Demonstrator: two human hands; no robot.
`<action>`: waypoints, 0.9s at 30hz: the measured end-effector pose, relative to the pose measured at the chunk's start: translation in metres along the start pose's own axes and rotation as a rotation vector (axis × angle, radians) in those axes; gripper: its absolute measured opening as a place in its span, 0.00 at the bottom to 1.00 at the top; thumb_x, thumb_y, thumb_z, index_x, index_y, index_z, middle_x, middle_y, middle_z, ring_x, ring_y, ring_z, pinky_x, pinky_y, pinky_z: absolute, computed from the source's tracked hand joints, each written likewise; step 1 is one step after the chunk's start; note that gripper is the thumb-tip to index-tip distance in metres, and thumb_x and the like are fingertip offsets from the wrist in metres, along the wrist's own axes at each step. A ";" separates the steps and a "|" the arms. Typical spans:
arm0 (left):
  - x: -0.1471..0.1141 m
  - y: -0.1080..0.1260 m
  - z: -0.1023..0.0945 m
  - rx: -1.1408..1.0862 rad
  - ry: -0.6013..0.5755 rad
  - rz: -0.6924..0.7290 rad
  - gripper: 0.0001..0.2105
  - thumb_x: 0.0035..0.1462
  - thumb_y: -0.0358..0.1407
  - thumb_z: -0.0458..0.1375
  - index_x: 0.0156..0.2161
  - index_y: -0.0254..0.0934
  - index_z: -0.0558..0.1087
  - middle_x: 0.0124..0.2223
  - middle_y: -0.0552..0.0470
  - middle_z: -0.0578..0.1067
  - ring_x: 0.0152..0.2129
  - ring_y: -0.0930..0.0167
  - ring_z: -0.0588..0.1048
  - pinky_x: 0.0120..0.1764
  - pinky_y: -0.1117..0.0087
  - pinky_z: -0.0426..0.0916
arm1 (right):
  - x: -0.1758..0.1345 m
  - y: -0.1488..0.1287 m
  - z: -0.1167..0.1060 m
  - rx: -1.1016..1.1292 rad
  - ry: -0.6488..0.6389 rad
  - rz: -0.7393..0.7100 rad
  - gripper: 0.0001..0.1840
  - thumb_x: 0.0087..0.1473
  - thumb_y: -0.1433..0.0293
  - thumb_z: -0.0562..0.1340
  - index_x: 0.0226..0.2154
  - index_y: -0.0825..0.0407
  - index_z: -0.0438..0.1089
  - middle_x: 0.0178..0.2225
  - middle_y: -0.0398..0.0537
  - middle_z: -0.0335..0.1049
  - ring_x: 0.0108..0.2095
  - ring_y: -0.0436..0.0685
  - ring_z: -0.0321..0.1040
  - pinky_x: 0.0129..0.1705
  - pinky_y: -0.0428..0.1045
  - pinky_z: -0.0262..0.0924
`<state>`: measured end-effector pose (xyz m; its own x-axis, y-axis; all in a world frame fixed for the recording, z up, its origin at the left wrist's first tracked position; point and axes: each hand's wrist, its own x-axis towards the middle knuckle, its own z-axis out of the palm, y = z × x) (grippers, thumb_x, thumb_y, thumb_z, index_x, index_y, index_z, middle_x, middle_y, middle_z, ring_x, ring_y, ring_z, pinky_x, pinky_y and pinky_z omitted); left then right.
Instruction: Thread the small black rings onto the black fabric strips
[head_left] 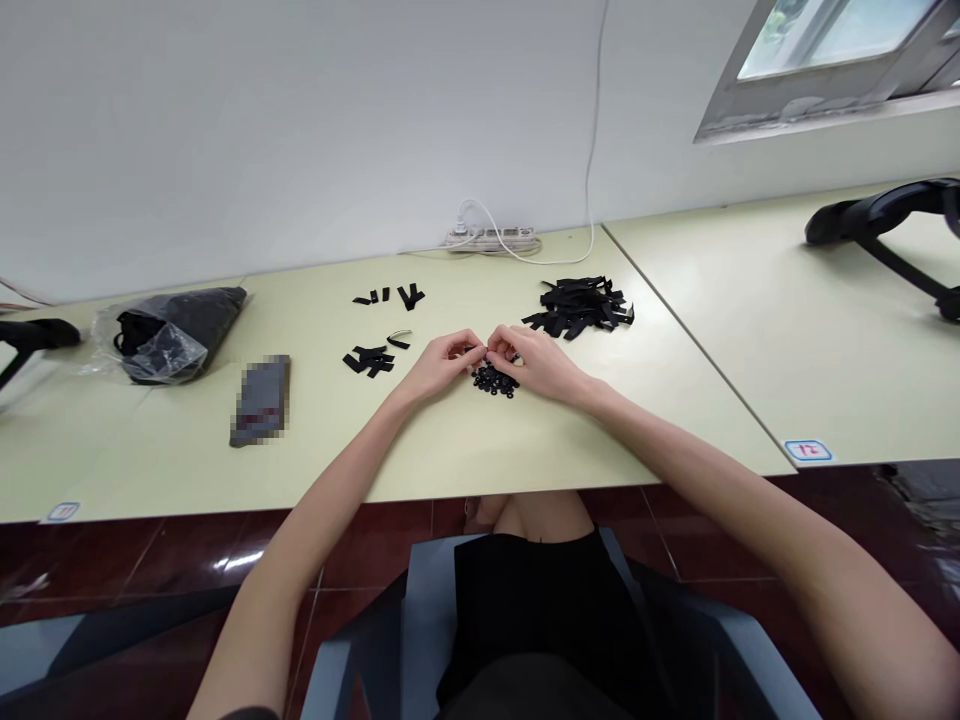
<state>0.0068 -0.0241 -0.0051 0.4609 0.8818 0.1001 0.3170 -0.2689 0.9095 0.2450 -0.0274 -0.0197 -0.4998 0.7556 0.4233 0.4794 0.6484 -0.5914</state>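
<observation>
My left hand (pixel 448 362) and my right hand (pixel 531 358) meet fingertip to fingertip above the table. Both are closed in a pinch, and whatever lies between the fingers is too small and too hidden to name. Just beneath them is a pile of small black rings (pixel 493 380), partly covered by my fingers. To the right of my right hand lies a large heap of black fabric strips (pixel 581 305). On the left, a smaller group of black strips (pixel 369 360) is near my left hand, with a few separate black pieces (pixel 409 296) farther back.
A pale yellow-green table (pixel 450 460) runs along the wall. At the back lies a power strip (pixel 495 240) with a white cable. Left are a blurred dark box (pixel 261 400) and a clear plastic bag (pixel 176 335) of black material. A black stand (pixel 885 225) is far right.
</observation>
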 end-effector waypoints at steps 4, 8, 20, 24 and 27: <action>0.000 -0.001 0.000 0.001 -0.003 0.003 0.20 0.70 0.56 0.66 0.41 0.39 0.79 0.41 0.48 0.79 0.38 0.65 0.76 0.44 0.63 0.70 | -0.001 0.002 0.001 -0.017 -0.033 0.054 0.09 0.76 0.62 0.60 0.41 0.46 0.70 0.37 0.49 0.80 0.37 0.60 0.72 0.40 0.54 0.59; 0.000 -0.001 0.000 0.015 -0.019 0.009 0.19 0.71 0.56 0.65 0.41 0.40 0.79 0.40 0.48 0.79 0.37 0.65 0.75 0.43 0.63 0.69 | -0.001 0.002 0.001 -0.014 -0.020 0.071 0.13 0.77 0.60 0.60 0.39 0.46 0.70 0.35 0.48 0.80 0.35 0.59 0.71 0.39 0.53 0.58; 0.001 -0.002 0.000 -0.023 -0.026 0.032 0.20 0.70 0.56 0.66 0.43 0.39 0.81 0.42 0.47 0.81 0.39 0.64 0.77 0.44 0.63 0.70 | -0.001 -0.003 -0.003 -0.022 -0.017 0.110 0.13 0.77 0.60 0.59 0.38 0.46 0.68 0.34 0.47 0.79 0.33 0.58 0.70 0.38 0.53 0.56; 0.001 0.000 0.001 -0.017 -0.012 0.030 0.20 0.70 0.56 0.66 0.43 0.39 0.81 0.42 0.46 0.81 0.39 0.64 0.78 0.44 0.63 0.70 | -0.001 -0.005 -0.003 -0.038 -0.015 0.120 0.10 0.76 0.65 0.57 0.39 0.46 0.68 0.34 0.48 0.80 0.31 0.58 0.69 0.37 0.53 0.55; 0.000 0.001 0.002 -0.010 -0.009 0.022 0.20 0.70 0.56 0.66 0.43 0.39 0.81 0.42 0.46 0.81 0.39 0.64 0.78 0.43 0.63 0.71 | -0.001 -0.005 -0.002 -0.068 -0.016 0.119 0.10 0.76 0.66 0.56 0.40 0.46 0.69 0.34 0.48 0.81 0.31 0.58 0.69 0.36 0.53 0.54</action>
<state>0.0089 -0.0256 -0.0051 0.4751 0.8722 0.1163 0.2982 -0.2839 0.9113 0.2445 -0.0313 -0.0155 -0.4475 0.8266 0.3413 0.5838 0.5591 -0.5887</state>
